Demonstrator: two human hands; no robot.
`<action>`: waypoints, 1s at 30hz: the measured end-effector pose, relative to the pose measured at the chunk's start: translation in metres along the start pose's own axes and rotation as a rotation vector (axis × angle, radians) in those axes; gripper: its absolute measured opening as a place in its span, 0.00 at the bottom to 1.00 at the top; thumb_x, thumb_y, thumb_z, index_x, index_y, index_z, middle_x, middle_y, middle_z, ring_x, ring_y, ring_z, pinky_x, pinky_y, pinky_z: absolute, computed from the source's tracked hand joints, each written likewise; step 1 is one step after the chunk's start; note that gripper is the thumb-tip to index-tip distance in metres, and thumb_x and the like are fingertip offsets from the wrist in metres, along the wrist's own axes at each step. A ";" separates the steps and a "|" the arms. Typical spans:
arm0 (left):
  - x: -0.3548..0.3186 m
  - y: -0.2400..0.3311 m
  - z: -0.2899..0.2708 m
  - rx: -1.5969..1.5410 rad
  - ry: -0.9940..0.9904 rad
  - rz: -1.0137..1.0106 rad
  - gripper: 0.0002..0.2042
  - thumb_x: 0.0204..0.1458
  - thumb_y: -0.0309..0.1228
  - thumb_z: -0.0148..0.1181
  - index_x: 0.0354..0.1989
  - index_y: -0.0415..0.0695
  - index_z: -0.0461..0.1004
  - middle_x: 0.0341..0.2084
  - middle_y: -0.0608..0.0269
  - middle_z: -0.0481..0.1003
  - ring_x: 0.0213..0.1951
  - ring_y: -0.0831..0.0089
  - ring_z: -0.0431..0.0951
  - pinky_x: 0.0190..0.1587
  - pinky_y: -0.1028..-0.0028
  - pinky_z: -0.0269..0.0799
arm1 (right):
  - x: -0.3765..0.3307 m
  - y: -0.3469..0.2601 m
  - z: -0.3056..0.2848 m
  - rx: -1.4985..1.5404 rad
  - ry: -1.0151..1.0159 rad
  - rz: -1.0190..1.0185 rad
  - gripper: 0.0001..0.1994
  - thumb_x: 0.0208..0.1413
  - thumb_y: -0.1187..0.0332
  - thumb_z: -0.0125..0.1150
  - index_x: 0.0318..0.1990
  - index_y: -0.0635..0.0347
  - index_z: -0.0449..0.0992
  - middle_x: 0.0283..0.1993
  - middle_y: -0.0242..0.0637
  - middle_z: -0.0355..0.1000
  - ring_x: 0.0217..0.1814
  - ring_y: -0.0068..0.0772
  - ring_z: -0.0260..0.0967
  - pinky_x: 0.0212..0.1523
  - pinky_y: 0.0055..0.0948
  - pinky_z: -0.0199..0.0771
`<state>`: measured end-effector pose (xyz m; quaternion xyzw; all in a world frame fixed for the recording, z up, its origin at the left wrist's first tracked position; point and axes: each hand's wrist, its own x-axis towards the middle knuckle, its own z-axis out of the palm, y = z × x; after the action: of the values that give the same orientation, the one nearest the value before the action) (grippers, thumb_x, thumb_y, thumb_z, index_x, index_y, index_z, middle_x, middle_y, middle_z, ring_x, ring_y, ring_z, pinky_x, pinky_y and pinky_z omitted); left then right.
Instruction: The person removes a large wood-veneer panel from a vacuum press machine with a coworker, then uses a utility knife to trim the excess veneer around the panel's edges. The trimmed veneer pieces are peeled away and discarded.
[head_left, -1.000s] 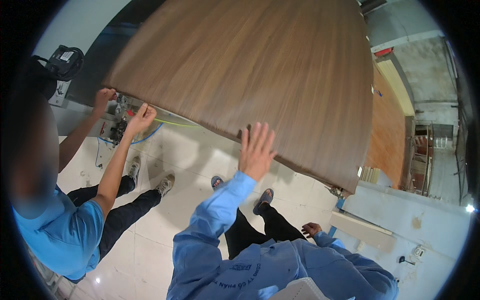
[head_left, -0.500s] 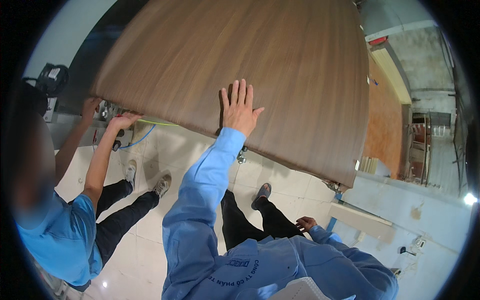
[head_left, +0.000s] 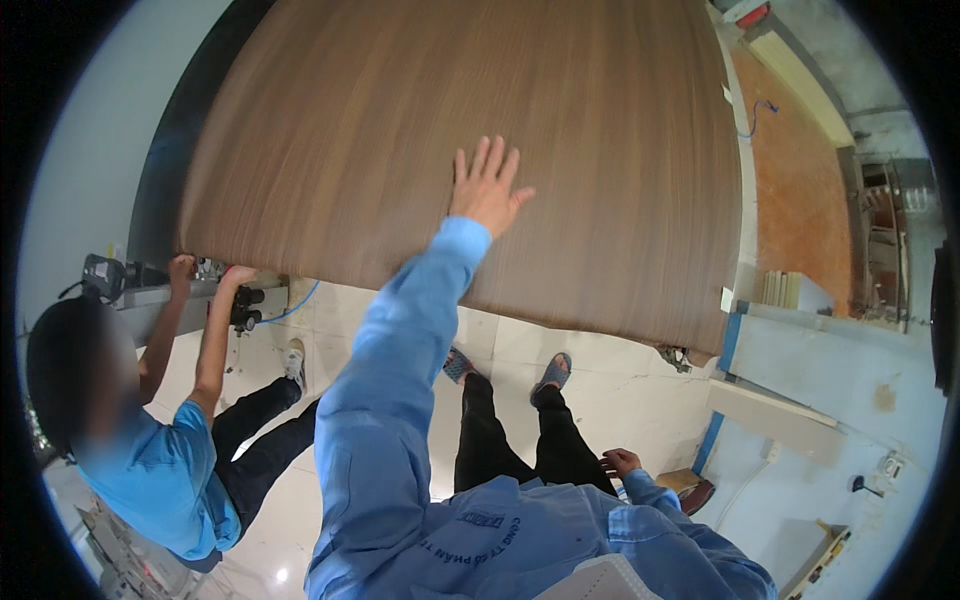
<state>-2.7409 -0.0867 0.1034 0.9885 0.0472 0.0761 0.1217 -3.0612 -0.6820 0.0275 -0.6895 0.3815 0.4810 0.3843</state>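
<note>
My left hand [head_left: 487, 193] is stretched out with its fingers spread, palm down at the near part of a large sheet with brown wood grain [head_left: 590, 130]. I cannot tell how firmly the palm rests on it. Between those fingers there is nothing. Low beside my right hip hangs my right hand [head_left: 620, 462], its fingers loosely bent and partly apart, apparently holding nothing. The sheet's near edge runs across in front of my legs, slightly uneven toward the right, where a small metal fitting [head_left: 676, 358] shows beneath it.
At the left, a co-worker in a light blue shirt [head_left: 165, 475] has both hands at the sheet's near left edge. Black fittings [head_left: 246, 308] and a blue hose [head_left: 292, 306] are close by. A pale blue panel [head_left: 800, 375] and an orange-brown board [head_left: 795, 190] stand at the right.
My view has shifted, and my left hand lies a little farther over the sheet. Both my sandalled feet now show. The co-worker's hands stay at the sheet's left edge.
</note>
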 end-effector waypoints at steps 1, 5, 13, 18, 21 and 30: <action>0.015 -0.001 0.002 -0.001 0.011 -0.036 0.35 0.63 0.58 0.44 0.73 0.48 0.56 0.75 0.54 0.49 0.76 0.57 0.43 0.74 0.45 0.37 | 0.003 0.005 -0.002 0.042 -0.060 -0.027 0.12 0.64 0.62 0.59 0.48 0.60 0.78 0.41 0.43 0.81 0.40 0.37 0.80 0.35 0.38 0.83; 0.034 0.032 0.021 0.044 -0.105 -0.053 0.35 0.64 0.58 0.43 0.73 0.49 0.56 0.75 0.54 0.48 0.76 0.57 0.43 0.74 0.47 0.37 | 0.017 0.021 -0.014 0.104 -0.047 -0.031 0.13 0.65 0.61 0.57 0.49 0.60 0.77 0.41 0.43 0.81 0.39 0.36 0.80 0.33 0.36 0.81; -0.012 0.172 0.055 -0.064 -0.124 0.187 0.35 0.64 0.55 0.46 0.73 0.45 0.55 0.75 0.52 0.48 0.76 0.55 0.44 0.74 0.45 0.37 | 0.054 0.062 -0.048 0.212 -0.017 0.027 0.14 0.65 0.60 0.56 0.49 0.60 0.77 0.42 0.43 0.81 0.37 0.36 0.80 0.31 0.34 0.80; -0.021 0.243 0.065 -0.100 -0.169 0.272 0.35 0.62 0.53 0.51 0.72 0.43 0.56 0.74 0.49 0.49 0.75 0.53 0.46 0.74 0.45 0.39 | 0.074 0.080 -0.070 0.269 -0.056 0.027 0.15 0.65 0.59 0.57 0.51 0.59 0.77 0.45 0.44 0.80 0.39 0.37 0.80 0.31 0.34 0.80; -0.025 0.279 0.070 -0.125 -0.168 0.306 0.35 0.61 0.52 0.53 0.71 0.42 0.57 0.74 0.47 0.50 0.75 0.52 0.47 0.73 0.45 0.40 | 0.082 0.090 -0.080 0.298 -0.069 0.057 0.16 0.65 0.59 0.57 0.52 0.59 0.76 0.45 0.44 0.80 0.39 0.38 0.80 0.31 0.35 0.80; -0.063 0.313 0.039 -0.272 -0.069 0.212 0.33 0.59 0.47 0.58 0.68 0.41 0.60 0.71 0.46 0.55 0.74 0.50 0.49 0.73 0.47 0.44 | 0.095 0.096 -0.116 0.301 -0.055 0.032 0.17 0.67 0.57 0.53 0.55 0.56 0.75 0.47 0.42 0.80 0.41 0.38 0.80 0.35 0.41 0.81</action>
<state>-2.7733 -0.4053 0.1349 0.9644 -0.0722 0.0605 0.2472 -3.0804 -0.8403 -0.0509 -0.6043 0.4495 0.4431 0.4861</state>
